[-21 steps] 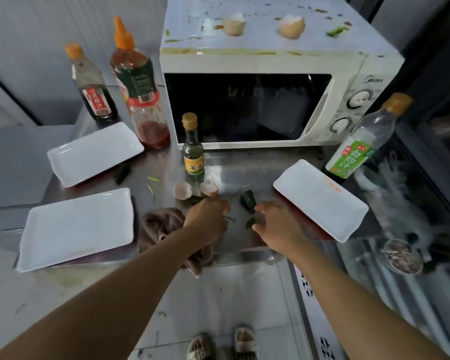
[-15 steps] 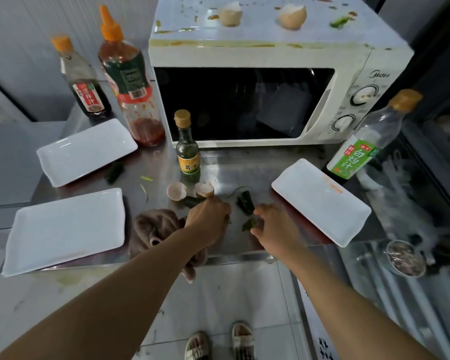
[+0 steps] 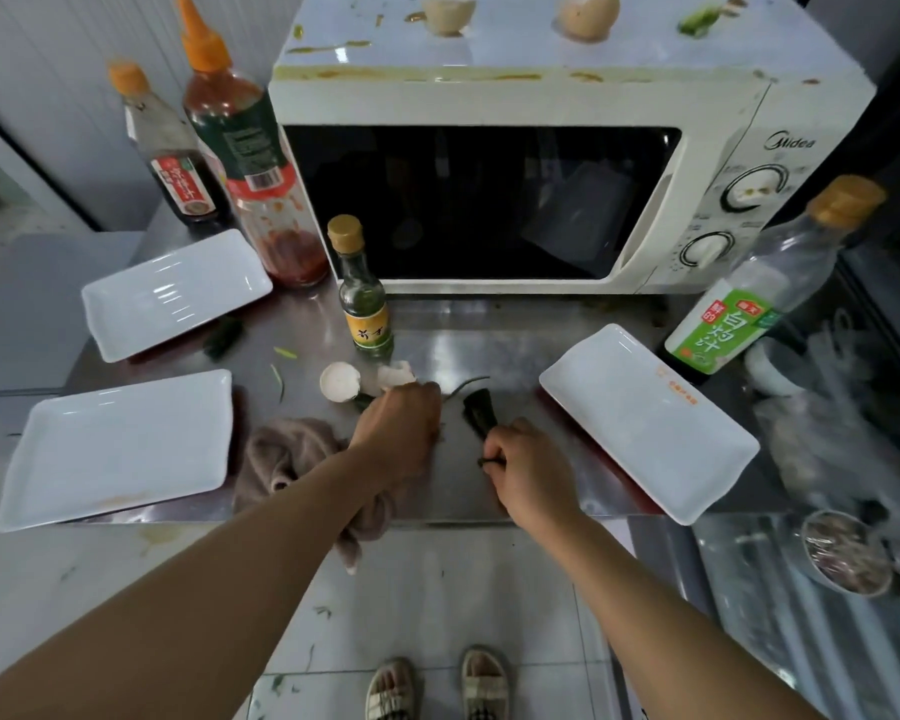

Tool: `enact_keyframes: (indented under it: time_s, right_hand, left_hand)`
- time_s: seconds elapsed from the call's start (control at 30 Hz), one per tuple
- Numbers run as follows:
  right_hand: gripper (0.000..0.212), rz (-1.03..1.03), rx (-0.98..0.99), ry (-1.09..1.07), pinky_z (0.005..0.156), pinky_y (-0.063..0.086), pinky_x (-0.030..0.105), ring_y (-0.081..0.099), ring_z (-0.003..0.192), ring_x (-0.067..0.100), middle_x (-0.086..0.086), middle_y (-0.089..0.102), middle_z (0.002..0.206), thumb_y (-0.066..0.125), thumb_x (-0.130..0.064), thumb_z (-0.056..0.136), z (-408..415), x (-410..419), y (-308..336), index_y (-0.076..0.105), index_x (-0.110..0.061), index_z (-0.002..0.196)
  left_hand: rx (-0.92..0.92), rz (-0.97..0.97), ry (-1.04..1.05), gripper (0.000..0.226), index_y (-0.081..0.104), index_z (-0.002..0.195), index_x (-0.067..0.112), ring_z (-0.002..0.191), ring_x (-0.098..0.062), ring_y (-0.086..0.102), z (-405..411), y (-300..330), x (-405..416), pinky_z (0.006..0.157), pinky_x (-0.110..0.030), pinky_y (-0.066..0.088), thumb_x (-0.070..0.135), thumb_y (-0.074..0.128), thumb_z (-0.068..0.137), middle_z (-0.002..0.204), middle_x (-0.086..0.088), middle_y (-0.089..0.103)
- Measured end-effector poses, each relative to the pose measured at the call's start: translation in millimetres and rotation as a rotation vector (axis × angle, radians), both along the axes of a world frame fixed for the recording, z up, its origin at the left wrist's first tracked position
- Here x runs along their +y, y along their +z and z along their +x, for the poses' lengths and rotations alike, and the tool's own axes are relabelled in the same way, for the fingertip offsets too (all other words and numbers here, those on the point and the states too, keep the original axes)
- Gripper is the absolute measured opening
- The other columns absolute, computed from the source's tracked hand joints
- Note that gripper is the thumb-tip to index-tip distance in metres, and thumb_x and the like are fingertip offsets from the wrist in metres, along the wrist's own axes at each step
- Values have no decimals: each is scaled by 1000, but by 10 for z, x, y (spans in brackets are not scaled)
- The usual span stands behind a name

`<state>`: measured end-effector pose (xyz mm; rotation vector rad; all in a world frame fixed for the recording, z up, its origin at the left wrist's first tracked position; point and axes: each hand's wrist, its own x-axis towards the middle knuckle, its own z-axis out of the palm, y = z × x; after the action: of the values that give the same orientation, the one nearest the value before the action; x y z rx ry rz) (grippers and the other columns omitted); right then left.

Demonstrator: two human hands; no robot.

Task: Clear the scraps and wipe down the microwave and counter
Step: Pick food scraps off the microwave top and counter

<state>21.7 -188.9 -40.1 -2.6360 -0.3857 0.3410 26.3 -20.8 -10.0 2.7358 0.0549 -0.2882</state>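
While I look down, the white microwave [image 3: 515, 200] stands at the back of the steel desk [image 3: 489, 335], with eggshell halves and smears on its top. Three white trays sit around it. My brown cloth [image 3: 287, 454] lies at the front edge. My left hand [image 3: 398, 433] is curled beside the eggshells [image 3: 367, 381]; I cannot tell what it holds. My right hand [image 3: 531, 470] pinches a dark green scrap [image 3: 491, 462].
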Motion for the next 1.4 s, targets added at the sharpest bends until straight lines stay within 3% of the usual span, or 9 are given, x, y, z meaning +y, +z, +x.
enact_keyframes:
  time_s: [0.17,0.23,0.5,0.77,0.97,1.07,1.2,1.3,1.4]
  right_hand:
    - [6,59,-37,9,59,31,26,57,75,22,4,58,88,63,-16,85,100,-87,70,61,-12,82]
    - [5,92,-56,-13,63,40,29,57,75,21,4,60,86,63,-14,84,195,-137,136,62,-11,80]
    - [4,127,-56,-42,77,53,34,58,82,17,3,60,93,60,-14,89,539,-305,207,63,-12,87]
    - [5,185,-75,-19,75,52,29,57,79,15,3,60,91,60,-12,89,667,-288,233,63,-10,86]
    - [7,235,-65,-7,74,52,31,57,76,16,5,61,88,59,-5,87,696,-289,271,63,-7,82]
    - [9,269,-69,-4,73,52,33,58,74,17,5,62,83,58,-2,85,707,-272,320,63,-5,79]
    - [11,314,-84,5,69,50,29,57,71,16,6,63,76,58,-1,86,698,-180,487,63,-4,77]
    - [10,354,-117,32,64,44,22,56,69,16,6,63,74,59,1,84,676,-80,684,63,-4,76]
    - [10,359,-163,78,61,41,24,56,67,19,9,63,72,60,2,81,666,18,893,62,-4,73]
  left_hand:
    - [-67,-155,123,19,61,98,9,87,-29,62,214,130,-128,75,-38,51,1,53,84,89,-9,68]
    - [-68,-158,172,25,65,105,10,90,-26,64,333,135,-167,81,-37,52,2,55,84,93,-9,71]
    - [51,73,74,18,70,100,17,97,-25,64,732,-34,-246,86,-33,52,15,63,84,107,-5,67]
    - [121,230,33,14,65,98,12,95,-30,63,834,-106,-309,68,-32,48,20,60,87,104,-10,63]
    - [95,202,45,13,63,98,11,96,-29,61,760,-108,-284,71,-33,47,15,59,87,106,-9,59]
    - [95,-6,173,5,62,87,11,87,-22,63,709,24,-216,73,-32,54,8,63,83,94,-6,65]
    - [66,-798,602,31,50,67,5,46,-11,62,545,342,-178,43,-22,51,-16,40,86,65,-12,62]
    - [65,-1012,659,26,55,79,5,49,-10,64,397,522,-101,55,-27,51,-12,40,92,68,-10,64]
    - [55,-1195,723,27,61,80,4,52,-15,60,255,690,-15,53,-22,39,-8,41,94,61,-5,65]
